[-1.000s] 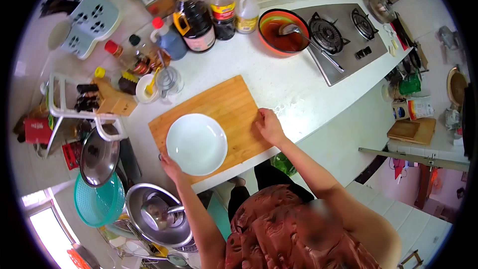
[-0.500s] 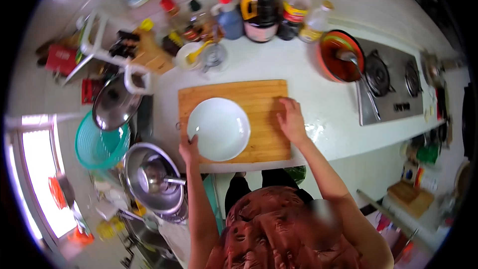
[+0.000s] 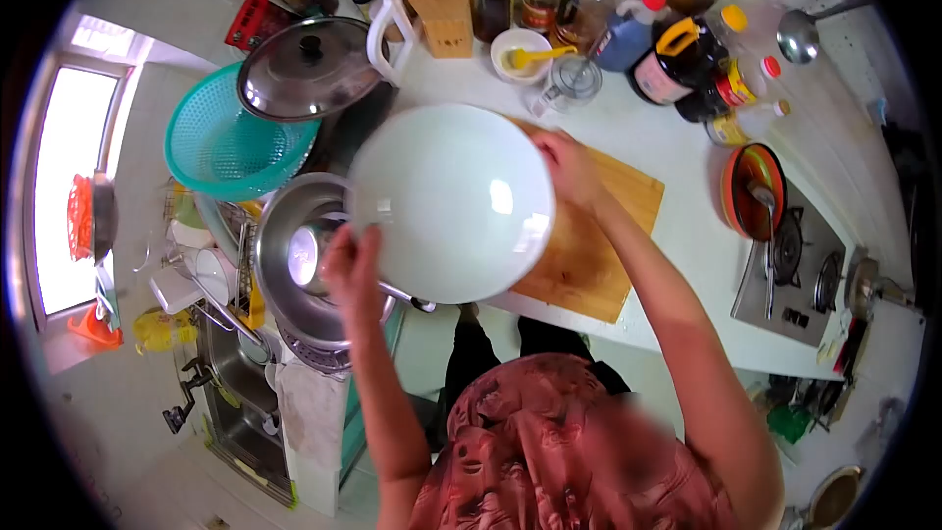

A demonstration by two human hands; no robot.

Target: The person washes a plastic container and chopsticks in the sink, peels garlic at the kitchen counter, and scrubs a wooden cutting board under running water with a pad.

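Note:
A large white bowl (image 3: 446,201) is raised off the wooden cutting board (image 3: 599,245), its smooth inside facing up toward me. My left hand (image 3: 353,260) grips its near left rim, thumb over the edge. At the far right rim, my right hand (image 3: 571,169) is closed on the bowl, with its fingers partly hidden. Beside and below my left hand sits a steel basin (image 3: 280,285) with a smaller metal pan (image 3: 309,250) inside it. The bowl covers the left part of the board.
Left stand a teal colander (image 3: 231,142), a glass lid (image 3: 309,69) and a sink (image 3: 240,388). Along the back are a knife block (image 3: 442,25), a small white bowl (image 3: 520,44), a glass jug (image 3: 572,83) and several bottles. An orange-rimmed pot (image 3: 743,177) sits by the stove (image 3: 805,285).
The white bowl has come up off the board and moved left. My right hand has gone from the board to the bowl's rim. The view has turned left.

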